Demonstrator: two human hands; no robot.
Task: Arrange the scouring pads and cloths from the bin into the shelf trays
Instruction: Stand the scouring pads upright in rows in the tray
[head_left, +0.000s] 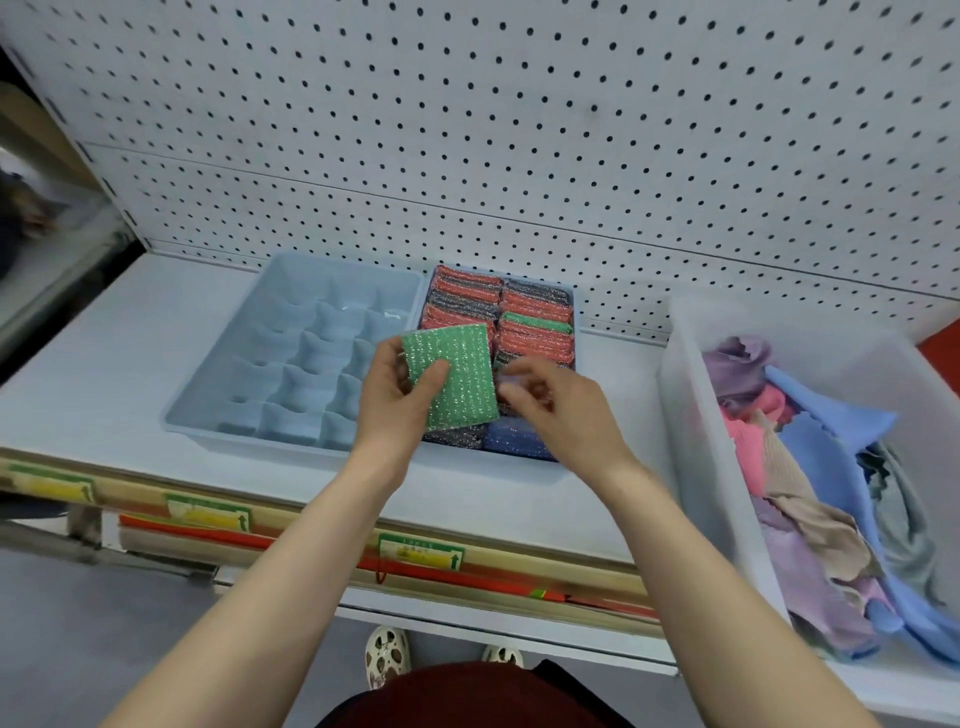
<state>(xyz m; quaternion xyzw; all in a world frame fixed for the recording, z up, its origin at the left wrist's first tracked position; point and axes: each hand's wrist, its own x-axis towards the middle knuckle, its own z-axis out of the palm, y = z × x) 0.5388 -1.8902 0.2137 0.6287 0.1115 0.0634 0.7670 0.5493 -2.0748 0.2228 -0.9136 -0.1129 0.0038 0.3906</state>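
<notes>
My left hand (395, 402) grips a green glittery scouring pad (457, 374), thumb across its face, above the near end of the right tray (563, 291). That tray holds rows of upright red, grey, green and blue pads (535, 312). My right hand (558, 405) hovers over the tray's near right part, fingers curled among the pads; whether it holds one is hidden by blur. To the left stands a light blue divided tray (291, 291) with bare compartments. The clear bin (691, 415) at the right holds crumpled cloths (810, 467) in blue, pink, purple and beige.
Both trays and the bin sit on a white shelf (104, 374) backed by a pegboard wall (519, 130). Price labels (421, 553) line the shelf's front edge. My shoes (387, 654) show below on the grey floor.
</notes>
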